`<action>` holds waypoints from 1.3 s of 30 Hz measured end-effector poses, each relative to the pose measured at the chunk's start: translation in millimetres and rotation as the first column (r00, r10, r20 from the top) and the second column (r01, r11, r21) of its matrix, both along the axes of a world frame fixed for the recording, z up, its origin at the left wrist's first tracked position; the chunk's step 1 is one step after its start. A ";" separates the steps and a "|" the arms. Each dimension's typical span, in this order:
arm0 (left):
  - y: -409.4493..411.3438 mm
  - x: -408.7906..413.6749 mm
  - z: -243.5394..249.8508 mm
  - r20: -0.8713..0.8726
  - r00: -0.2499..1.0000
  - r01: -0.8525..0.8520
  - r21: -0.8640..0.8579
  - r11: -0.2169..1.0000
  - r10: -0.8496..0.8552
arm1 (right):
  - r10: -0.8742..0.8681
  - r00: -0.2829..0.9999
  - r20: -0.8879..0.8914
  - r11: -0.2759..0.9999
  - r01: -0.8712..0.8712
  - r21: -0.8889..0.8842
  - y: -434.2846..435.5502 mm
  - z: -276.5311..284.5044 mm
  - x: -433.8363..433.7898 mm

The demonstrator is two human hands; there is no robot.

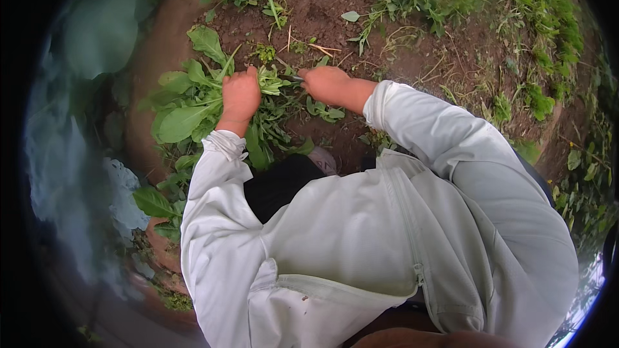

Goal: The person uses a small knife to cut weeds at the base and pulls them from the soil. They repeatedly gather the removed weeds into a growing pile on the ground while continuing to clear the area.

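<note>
My left hand (240, 95) is closed around a bunch of leafy green plants (186, 113); the broad leaves spread out to its left and the pale cut-looking stem ends (271, 80) stick out to its right. Just right of those stems, my right hand (325, 84) grips a small tool with a dark, narrow metal part (292, 78), perhaps a knife blade, pointing left at the stems. Its handle is hidden in my fingers. Low green plants (263, 130) grow beneath and between my hands.
Brown soil (314, 9) with dry stalks and scattered weeds lies ahead. Dense green plants (537, 34) stand at the upper right. A shoe (323, 160) shows below my hands. At the left are a crumpled pale plastic sheet (125, 193) and a large blurred leaf (101, 29).
</note>
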State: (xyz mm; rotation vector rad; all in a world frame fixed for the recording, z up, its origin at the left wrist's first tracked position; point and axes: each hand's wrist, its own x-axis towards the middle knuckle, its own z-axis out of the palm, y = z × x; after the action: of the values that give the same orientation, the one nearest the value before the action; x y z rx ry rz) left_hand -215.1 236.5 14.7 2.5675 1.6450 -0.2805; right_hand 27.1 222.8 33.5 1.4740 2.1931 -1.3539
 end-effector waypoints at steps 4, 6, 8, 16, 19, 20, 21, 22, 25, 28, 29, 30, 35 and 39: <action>-14.5 -22.1 24.1 0.070 0.984 -0.156 -0.083 0.984 0.162 | -0.137 0.990 -0.042 0.988 0.140 0.065 -26.3 23.2 37.6; -14.9 -25.7 51.6 0.083 0.907 -0.390 -0.202 0.899 0.412 | -0.237 0.969 -0.062 0.968 0.242 0.073 -25.7 28.5 60.2; -21.8 -41.7 53.3 0.141 0.803 -0.534 -0.262 0.804 0.579 | -0.301 0.953 -0.020 0.952 0.302 0.048 -16.6 38.3 75.7; -34.4 -3.3 74.0 0.088 0.966 -0.187 -0.418 0.889 0.244 | -0.263 0.964 -0.037 0.957 0.266 0.116 -9.8 41.6 83.8; -43.5 3.2 51.3 0.305 0.951 0.076 -0.067 0.995 -0.052 | -0.254 0.966 -0.043 0.961 0.258 0.102 -8.9 43.3 78.8; -41.6 8.1 42.2 0.289 0.956 0.083 -0.101 0.991 -0.050 | -0.250 0.967 -0.046 0.960 0.254 0.115 -9.9 43.2 78.4; -38.9 12.8 35.0 0.297 0.951 0.124 -0.123 0.985 -0.083 | -0.244 0.969 -0.051 0.960 0.248 0.128 -10.2 43.1 78.0; -36.6 17.3 26.1 0.308 0.945 0.163 -0.144 0.976 -0.112 | -0.248 0.968 -0.045 0.960 0.252 0.123 -10.5 43.7 78.2; -33.2 24.8 9.9 0.338 0.926 0.242 -0.196 0.950 -0.166 | -0.256 0.966 -0.036 0.959 0.258 0.117 -13.0 43.2 80.9; -35.6 21.7 16.6 0.343 0.934 0.184 -0.218 0.958 -0.101 | -0.241 0.969 -0.052 0.960 0.246 0.131 -13.8 42.4 83.9; -40.4 16.9 23.6 0.357 0.930 0.173 -0.209 0.963 -0.090 | -0.229 0.971 -0.063 0.962 0.236 0.140 -14.9 43.7 83.9; -45.4 11.8 36.0 0.367 0.927 0.162 -0.202 0.966 -0.079 | -0.218 0.973 -0.079 0.963 0.228 0.145 -16.1 44.6 83.0; -84.5 -31.3 81.7 0.297 0.954 0.099 -0.191 0.977 -0.039 | -0.188 0.978 -0.091 0.972 0.198 0.124 -16.6 47.5 70.1; -105.0 -40.8 99.2 0.145 0.975 -0.127 -0.260 0.957 0.169 | -0.119 0.987 -0.112 0.981 0.134 0.140 -25.1 36.2 58.3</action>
State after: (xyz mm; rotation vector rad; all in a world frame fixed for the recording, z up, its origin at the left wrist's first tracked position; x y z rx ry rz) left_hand -255.9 131.5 114.0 2.2083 1.6169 -0.2381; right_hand 85.5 197.7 69.6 1.6561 2.3448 -1.3617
